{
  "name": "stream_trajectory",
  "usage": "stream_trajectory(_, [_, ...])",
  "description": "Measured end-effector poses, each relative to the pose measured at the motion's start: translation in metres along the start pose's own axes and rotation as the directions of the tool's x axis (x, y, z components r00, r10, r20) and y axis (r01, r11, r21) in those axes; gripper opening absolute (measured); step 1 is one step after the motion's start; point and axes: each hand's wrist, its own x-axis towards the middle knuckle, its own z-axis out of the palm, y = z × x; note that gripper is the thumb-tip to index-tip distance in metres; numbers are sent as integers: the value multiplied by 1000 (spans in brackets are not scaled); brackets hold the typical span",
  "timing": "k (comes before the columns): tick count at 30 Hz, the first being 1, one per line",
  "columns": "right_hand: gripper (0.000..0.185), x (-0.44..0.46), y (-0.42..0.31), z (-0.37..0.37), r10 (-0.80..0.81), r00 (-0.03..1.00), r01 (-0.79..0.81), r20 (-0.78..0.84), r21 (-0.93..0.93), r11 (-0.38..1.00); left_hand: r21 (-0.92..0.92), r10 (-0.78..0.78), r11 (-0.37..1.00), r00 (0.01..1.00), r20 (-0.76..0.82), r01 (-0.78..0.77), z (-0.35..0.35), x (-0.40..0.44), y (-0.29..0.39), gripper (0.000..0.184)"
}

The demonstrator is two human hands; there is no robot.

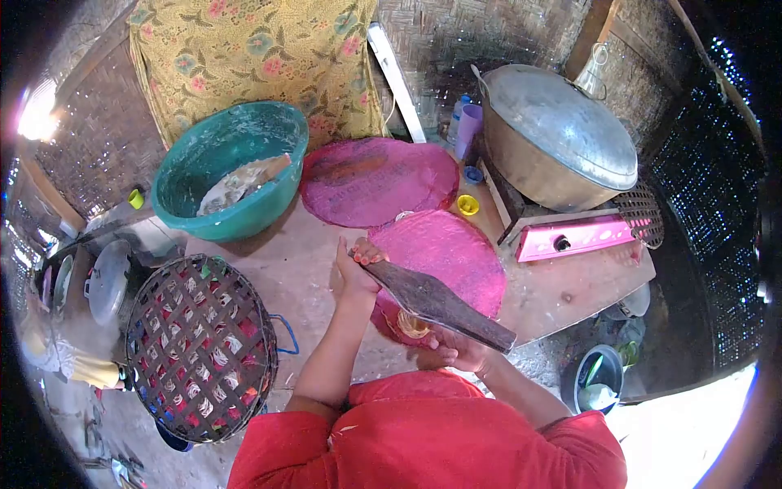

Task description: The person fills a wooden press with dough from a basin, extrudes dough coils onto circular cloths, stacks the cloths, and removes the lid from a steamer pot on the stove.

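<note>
A long dark wooden board (432, 299), wide in the middle and narrower at its ends, slants across in front of my chest. My left hand (358, 267) is closed around its upper left end. Under the lower right part, my right hand (450, 350) has its fingers curled against the board; the board hides part of this hand. A small coil of thin yellowish strands (413, 324) shows just below the board's middle, near my right fingertips. Beneath it lies a round pink sheet-covered tray (460, 257).
Behind is a second round pink tray (379, 181). At left stand a green basin (175, 213) holding whitish dough and a lattice-woven tray (134, 326) over pale strands. At right, a lidded pot (529, 155) sits on a pink-fronted stove (574, 238). A yellow cup (467, 204) stands nearby.
</note>
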Motion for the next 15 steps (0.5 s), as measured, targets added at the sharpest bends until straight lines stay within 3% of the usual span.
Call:
stream_trajectory(1, [51,-1,-1,8,0,1000,0,0,1,1000,0,0,1000,1000,-1,0,0,-1,0,40])
stream_trajectory(3, [36,-3,-4,24,96,983,-122,159,165,979,1,21,1000,999,-36,-21,2,-2,-1,40])
stream_trajectory(10, [39,-12,-10,28,119,993,-122,26,121,985,-33,41,999,999,35,-40,14,-1,10,47])
stream_trajectory(12, [44,-8,-3,5,17,996,-40,-85,-266,963,36,121,991,984,132,-126,25,0,18,47])
stream_trajectory(13, [44,-5,2,-4,19,996,-41,-85,-266,963,36,122,991,984,131,-128,31,0,22,47])
stream_trajectory(14, [48,-1,8,-13,-95,978,-43,-188,-619,784,18,107,993,970,220,-114,39,-2,27,47])
stream_trajectory(15, [54,0,12,-18,-240,942,-93,-234,-871,482,3,92,995,947,307,-98,49,-5,31,48])
